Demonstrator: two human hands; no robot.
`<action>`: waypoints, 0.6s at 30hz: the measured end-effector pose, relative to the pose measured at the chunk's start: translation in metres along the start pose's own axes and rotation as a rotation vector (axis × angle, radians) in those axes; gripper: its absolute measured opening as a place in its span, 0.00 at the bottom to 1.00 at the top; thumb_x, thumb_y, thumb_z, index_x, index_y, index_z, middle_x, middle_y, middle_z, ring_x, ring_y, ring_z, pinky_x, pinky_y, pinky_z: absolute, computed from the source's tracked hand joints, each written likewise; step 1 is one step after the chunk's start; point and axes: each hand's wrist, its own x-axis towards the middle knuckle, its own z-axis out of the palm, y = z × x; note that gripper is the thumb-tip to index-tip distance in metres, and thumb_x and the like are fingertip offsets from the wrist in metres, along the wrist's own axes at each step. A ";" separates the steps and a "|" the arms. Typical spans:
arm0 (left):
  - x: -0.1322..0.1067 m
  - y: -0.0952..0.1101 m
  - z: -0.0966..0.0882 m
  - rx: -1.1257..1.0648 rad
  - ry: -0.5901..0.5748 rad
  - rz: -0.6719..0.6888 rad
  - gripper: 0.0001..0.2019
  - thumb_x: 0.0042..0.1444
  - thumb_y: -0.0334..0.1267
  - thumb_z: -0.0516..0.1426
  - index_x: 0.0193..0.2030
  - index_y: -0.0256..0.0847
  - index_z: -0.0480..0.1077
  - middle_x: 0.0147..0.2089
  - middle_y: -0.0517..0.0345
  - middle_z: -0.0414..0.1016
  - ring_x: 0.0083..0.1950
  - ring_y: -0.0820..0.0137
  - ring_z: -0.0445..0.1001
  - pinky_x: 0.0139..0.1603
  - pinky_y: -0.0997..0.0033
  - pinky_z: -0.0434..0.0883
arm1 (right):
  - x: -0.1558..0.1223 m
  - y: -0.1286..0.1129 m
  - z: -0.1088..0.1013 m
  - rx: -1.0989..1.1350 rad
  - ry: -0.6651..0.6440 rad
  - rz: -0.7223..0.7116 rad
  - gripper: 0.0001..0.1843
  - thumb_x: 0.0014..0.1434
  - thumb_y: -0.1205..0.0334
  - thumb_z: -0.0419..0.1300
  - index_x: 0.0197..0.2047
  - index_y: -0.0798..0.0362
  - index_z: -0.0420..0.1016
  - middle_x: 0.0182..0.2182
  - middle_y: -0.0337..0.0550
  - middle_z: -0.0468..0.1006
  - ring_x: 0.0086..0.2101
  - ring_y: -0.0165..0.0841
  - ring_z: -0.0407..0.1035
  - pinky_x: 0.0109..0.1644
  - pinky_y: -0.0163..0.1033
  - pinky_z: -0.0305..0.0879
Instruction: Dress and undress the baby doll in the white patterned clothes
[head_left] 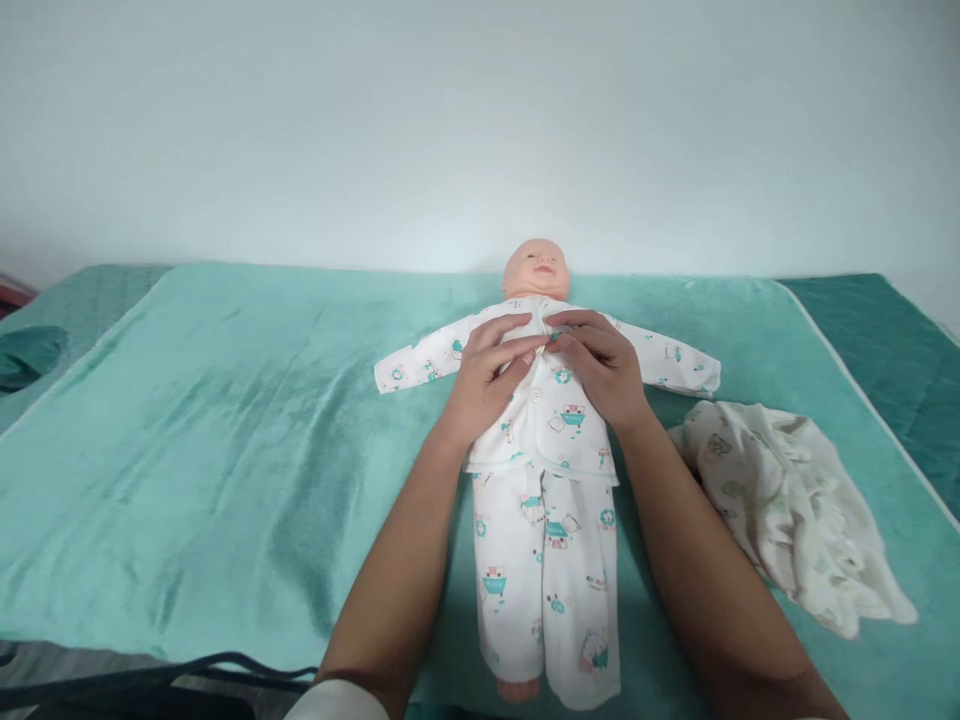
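A baby doll [536,268] lies on its back, its head toward the wall. It wears a white printed shirt [577,445] with long sleeves spread to both sides, and matching trousers [555,580]. At the chest, my left hand [491,370] pinches one front edge of the shirt with thumb and forefinger. From the other side, my right hand [602,358] grips the facing edge, and the fingertips of both hands nearly meet. A button [536,395] shows on the front just below them. Whatever lies between my fingertips is mostly hidden.
A crumpled white printed garment [795,510] lies to the right of the doll, beside my right forearm. Under everything spreads a green plush blanket [187,460], with darker green cloth [885,350] at the right. A pale wall [450,130] stands behind. Dark cables [225,665] run at the lower left.
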 end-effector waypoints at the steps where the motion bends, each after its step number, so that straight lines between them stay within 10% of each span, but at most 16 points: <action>1: 0.000 0.000 0.000 0.004 -0.002 0.003 0.14 0.70 0.42 0.54 0.56 0.57 0.78 0.68 0.60 0.71 0.71 0.66 0.65 0.75 0.53 0.62 | 0.000 0.001 0.000 0.008 0.001 -0.010 0.11 0.68 0.51 0.60 0.40 0.44 0.83 0.50 0.43 0.80 0.52 0.40 0.74 0.62 0.52 0.69; 6: 0.000 -0.001 0.000 0.022 -0.004 0.018 0.14 0.70 0.41 0.54 0.56 0.56 0.78 0.68 0.59 0.71 0.72 0.65 0.65 0.75 0.53 0.61 | 0.001 0.003 -0.001 -0.004 -0.055 -0.057 0.15 0.71 0.48 0.56 0.52 0.41 0.79 0.58 0.44 0.75 0.62 0.41 0.67 0.69 0.54 0.63; 18: -0.001 0.001 0.000 0.014 0.011 0.005 0.12 0.68 0.40 0.55 0.55 0.52 0.76 0.70 0.57 0.68 0.73 0.64 0.64 0.76 0.53 0.60 | 0.001 0.001 -0.001 -0.046 -0.078 -0.024 0.14 0.71 0.48 0.55 0.44 0.44 0.80 0.58 0.44 0.76 0.61 0.41 0.67 0.69 0.55 0.62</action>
